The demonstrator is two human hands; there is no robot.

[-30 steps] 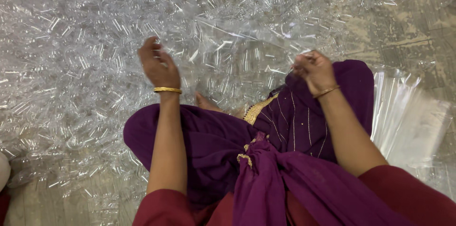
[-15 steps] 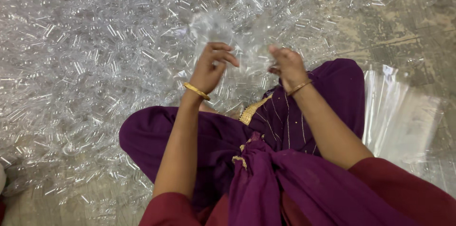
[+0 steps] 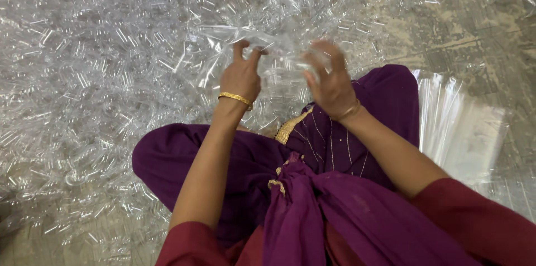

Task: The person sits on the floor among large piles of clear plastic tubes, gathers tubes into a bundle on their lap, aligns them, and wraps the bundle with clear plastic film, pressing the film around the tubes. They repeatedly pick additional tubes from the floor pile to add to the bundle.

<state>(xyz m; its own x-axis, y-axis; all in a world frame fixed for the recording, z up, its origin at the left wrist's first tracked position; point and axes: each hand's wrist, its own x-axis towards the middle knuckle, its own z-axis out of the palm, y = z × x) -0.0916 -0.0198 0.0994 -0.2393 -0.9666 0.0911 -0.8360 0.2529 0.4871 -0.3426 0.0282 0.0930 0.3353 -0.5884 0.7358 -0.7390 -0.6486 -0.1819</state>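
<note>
— What's different with your hands since a second ago?
— Your left hand (image 3: 241, 76) was out over the heap of clear plastic pieces (image 3: 100, 76) on the floor; you've drawn it in and lifted it. Your right hand (image 3: 330, 79) has risen too.
— And between them?
— You now pinch a clear plastic bag (image 3: 273, 48), raised and spread between both hands; a second ago you held none
</note>
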